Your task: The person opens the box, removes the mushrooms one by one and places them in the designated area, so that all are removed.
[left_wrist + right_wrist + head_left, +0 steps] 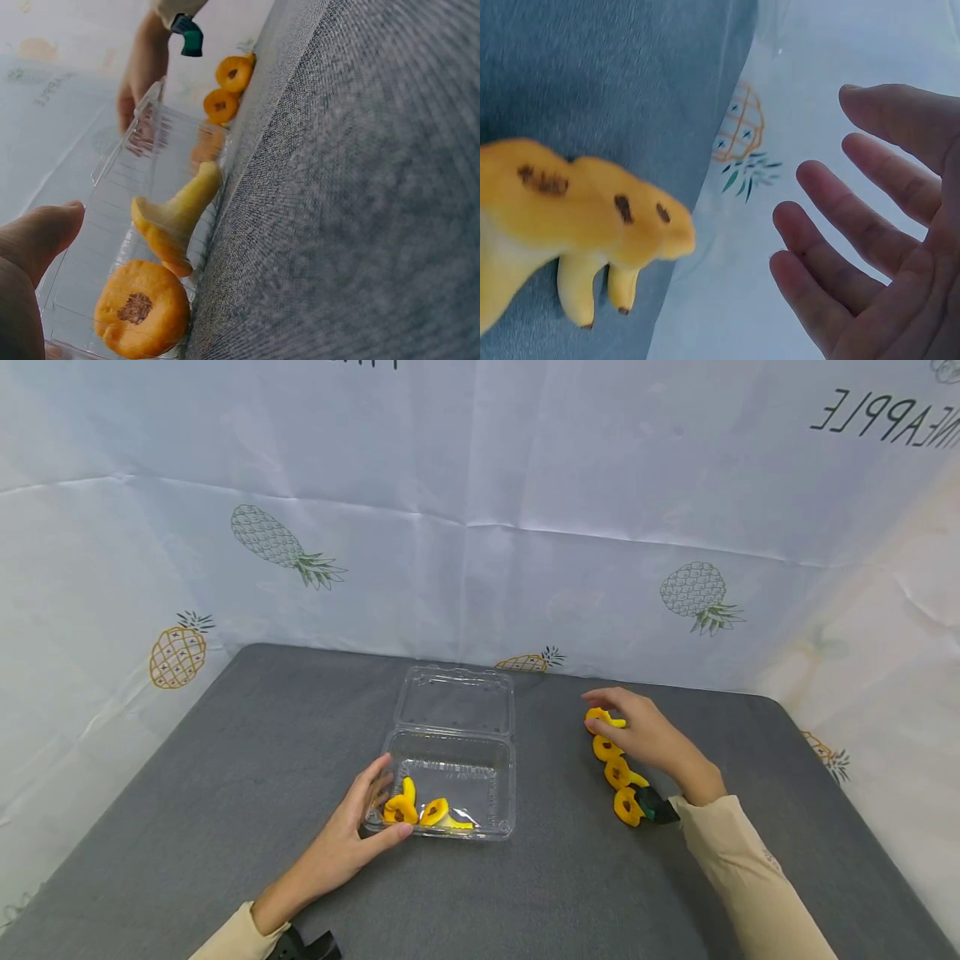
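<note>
A clear plastic box [501, 793] stands with its hinged lid [454, 700] folded back. Two yellow mushrooms lie near its front wall: one to the left [401, 808], another beside it [435, 812]. My left hand [347, 839] holds the box's near left corner, fingers along the side and thumb at the front rim. On the right, several yellow mushrooms [617, 772] with brown-marked caps form a row. My right hand [637, 727] is over the farthest mushroom [597, 717]; in the right wrist view its fingers are spread and hold nothing, apart from the mushrooms [585, 210].
The grey tabletop [300, 735] meets a white pineapple-print cloth [450, 468] at the back. The upright lid stands behind the box's tray. A dark wrist strap [656, 806] on the right arm hangs close to the nearest mushroom of the row.
</note>
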